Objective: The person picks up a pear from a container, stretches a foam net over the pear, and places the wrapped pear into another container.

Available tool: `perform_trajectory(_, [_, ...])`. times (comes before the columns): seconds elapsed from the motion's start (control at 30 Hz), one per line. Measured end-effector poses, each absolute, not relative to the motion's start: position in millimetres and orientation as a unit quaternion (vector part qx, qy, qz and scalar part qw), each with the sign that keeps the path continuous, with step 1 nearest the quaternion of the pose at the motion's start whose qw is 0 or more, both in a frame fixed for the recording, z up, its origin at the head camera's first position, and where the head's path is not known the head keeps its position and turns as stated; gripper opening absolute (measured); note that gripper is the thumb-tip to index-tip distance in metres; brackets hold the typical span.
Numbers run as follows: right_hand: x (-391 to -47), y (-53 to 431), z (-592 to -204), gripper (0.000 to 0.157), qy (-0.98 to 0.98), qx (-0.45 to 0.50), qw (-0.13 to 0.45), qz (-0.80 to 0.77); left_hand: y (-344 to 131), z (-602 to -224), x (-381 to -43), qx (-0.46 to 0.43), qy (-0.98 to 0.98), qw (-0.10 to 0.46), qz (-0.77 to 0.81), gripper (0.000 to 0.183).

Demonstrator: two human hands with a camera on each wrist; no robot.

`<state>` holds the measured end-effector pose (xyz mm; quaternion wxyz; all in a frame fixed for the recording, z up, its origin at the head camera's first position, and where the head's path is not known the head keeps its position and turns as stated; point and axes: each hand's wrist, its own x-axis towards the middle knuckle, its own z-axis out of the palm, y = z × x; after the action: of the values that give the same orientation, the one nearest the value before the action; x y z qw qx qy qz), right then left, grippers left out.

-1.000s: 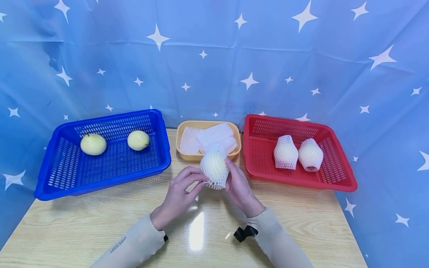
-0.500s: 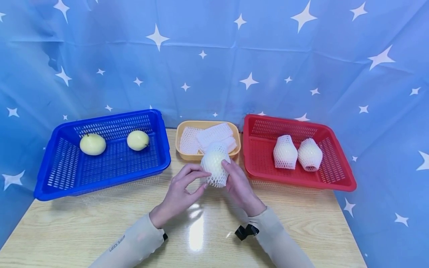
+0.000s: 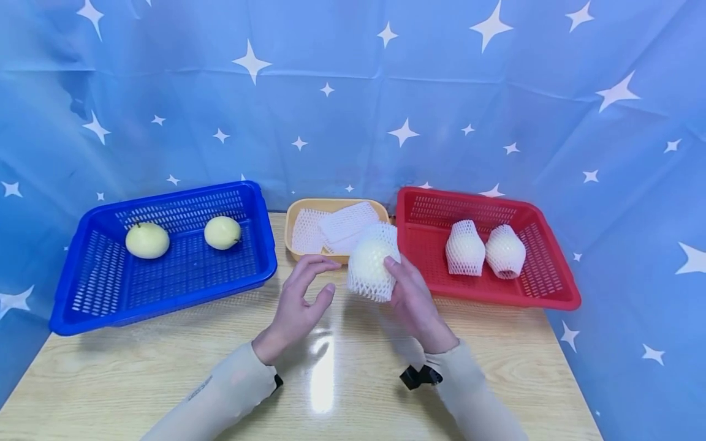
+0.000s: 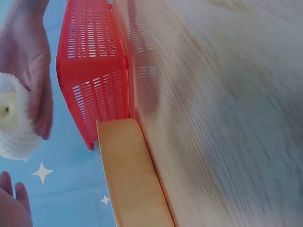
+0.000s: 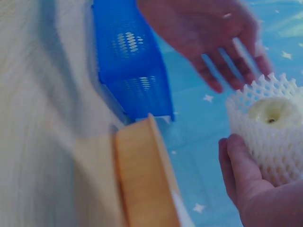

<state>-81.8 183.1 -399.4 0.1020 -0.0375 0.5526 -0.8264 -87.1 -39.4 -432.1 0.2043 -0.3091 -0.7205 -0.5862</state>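
Observation:
My right hand (image 3: 415, 300) grips a pale yellow pear (image 5: 274, 112) dressed in a white foam net sleeve (image 3: 374, 263). It is held up over the table in front of the yellow tray, and the pear's end shows through the sleeve's open rim in the right wrist view. My left hand (image 3: 298, 306) is apart from the pear, to its left, fingers spread and relaxed around nothing. Flat foam net sleeves (image 3: 346, 224) lie in the yellow tray (image 3: 291, 237) behind the hands.
On the left, a blue basket (image 3: 165, 309) holds two bare pears (image 3: 147, 240). A red basket (image 3: 496, 295) at the right has two pears in foam nets (image 3: 466, 248). The wooden table (image 3: 364, 404) stretches in front, and a blue star-patterned cloth (image 3: 353, 122) hangs behind.
The left hand has let go of the net's lower edge and drawn away. The right hand has carried the netted pear a little to the right.

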Motion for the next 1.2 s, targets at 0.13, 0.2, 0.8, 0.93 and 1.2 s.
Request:
perform_trajectory(0.13, [-76.9,197.8,-386.2,0.050,0.561,-0.048,0.086,-0.822,-30.4,-431.0,-90.5,-0.296,-0.745,0.165,-0.575,0.036])
perform_trajectory(0.2, [-74.5,204.7,-379.0,0.047,0.564,-0.050,0.080,-0.820,-25.2,-429.8,-92.7,-0.294,-0.755,0.136,-0.570,0.038])
perform_trajectory(0.8, [-80.0,279.7,-332.0,0.036,0.624,-0.047,0.016,-0.780,25.5,-432.9,-103.8,-0.489,-0.839,0.026,-0.237,0.080])
perform_trajectory(0.93, [-88.2,295.1,-315.1,0.041,0.676,-0.033,0.025,-0.735,31.8,-437.7,-104.3,-0.487,-0.854,0.018,-0.183,0.083])
perform_trajectory(1.2, [-110.9,306.7,-290.4,0.078,0.831,0.043,0.061,-0.551,35.6,-445.7,-101.5,-0.477,-0.871,0.018,-0.117,0.086])
